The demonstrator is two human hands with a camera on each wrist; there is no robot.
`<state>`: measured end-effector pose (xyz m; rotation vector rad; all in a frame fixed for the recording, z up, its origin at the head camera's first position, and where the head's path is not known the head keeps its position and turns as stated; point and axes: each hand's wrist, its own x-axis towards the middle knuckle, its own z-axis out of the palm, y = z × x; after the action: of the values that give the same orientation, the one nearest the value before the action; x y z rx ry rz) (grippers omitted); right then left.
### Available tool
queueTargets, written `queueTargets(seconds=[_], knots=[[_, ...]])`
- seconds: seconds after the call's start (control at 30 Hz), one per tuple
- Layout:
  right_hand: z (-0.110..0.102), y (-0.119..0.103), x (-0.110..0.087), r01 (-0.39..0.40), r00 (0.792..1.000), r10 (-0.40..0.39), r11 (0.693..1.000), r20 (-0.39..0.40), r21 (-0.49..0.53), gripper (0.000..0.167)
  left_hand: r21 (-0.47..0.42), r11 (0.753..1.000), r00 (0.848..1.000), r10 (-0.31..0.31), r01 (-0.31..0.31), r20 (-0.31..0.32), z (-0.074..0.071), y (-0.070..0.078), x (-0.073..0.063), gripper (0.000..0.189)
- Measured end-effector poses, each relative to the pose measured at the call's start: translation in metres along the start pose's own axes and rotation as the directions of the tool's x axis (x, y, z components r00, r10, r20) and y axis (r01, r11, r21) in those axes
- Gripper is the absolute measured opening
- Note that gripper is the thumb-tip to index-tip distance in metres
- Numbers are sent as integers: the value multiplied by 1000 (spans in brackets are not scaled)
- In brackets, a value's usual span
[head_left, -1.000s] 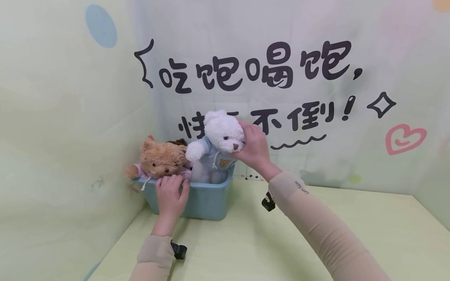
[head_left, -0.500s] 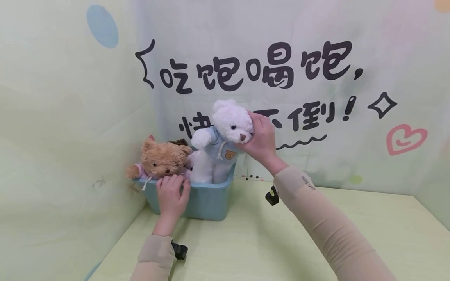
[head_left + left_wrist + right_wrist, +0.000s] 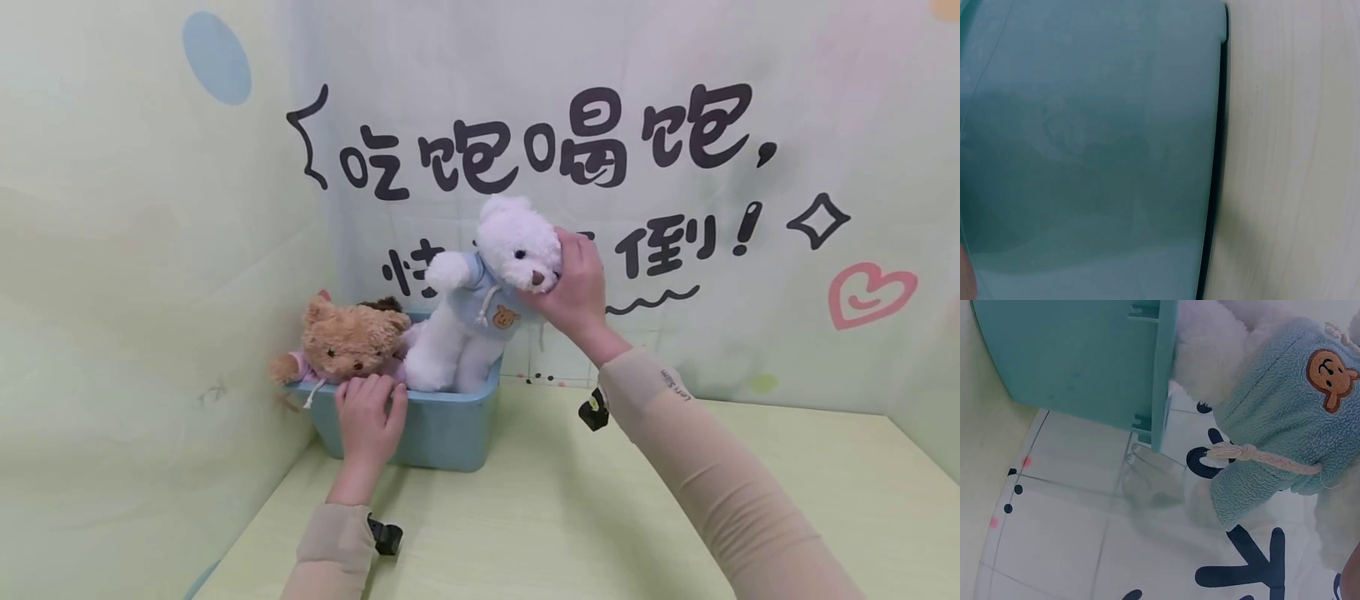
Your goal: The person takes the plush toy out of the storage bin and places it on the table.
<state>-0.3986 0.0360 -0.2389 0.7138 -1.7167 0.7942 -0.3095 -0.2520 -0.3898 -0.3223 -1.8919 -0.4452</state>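
A white teddy bear (image 3: 517, 242) in a blue hoodie leans to the right above the right end of a blue plastic bin (image 3: 446, 433). My right hand (image 3: 581, 283) grips the bear by its head, and the bear's feet are still inside the rim. In the right wrist view, the hoodie (image 3: 1272, 419) shows its drawstring and bear patch beside the bin's end wall (image 3: 1072, 356). My left hand (image 3: 372, 423) holds the front rim with its fingers hooked over it. The left wrist view is mostly filled by the bin's wall (image 3: 1097, 137).
A tan teddy bear (image 3: 348, 337) in pink sits in the bin's left part, with dark brown plush (image 3: 386, 304) partly hidden behind it. The pale tabletop (image 3: 675, 467) runs to the right. A printed fabric backdrop (image 3: 465, 67) stands close behind the bin.
My right hand has moved up and to the right, pulling the white teddy bear higher out of the bin and tilting it more. My left hand has stayed on the rim.
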Motion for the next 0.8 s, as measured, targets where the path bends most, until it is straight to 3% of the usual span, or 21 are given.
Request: queueTargets(seconds=[0.67, 0.8], knots=[[-14, 4, 10, 23, 1000, -22, 1000, 9, -13, 72, 7, 1000, 999, 18, -18, -27, 1, 2, 1, 31], [-16, 4, 11, 31, 999, -31, 999, 9, -11, 71, 6, 1000, 1000, 1, -1, -5, 0, 0, 0, 31]])
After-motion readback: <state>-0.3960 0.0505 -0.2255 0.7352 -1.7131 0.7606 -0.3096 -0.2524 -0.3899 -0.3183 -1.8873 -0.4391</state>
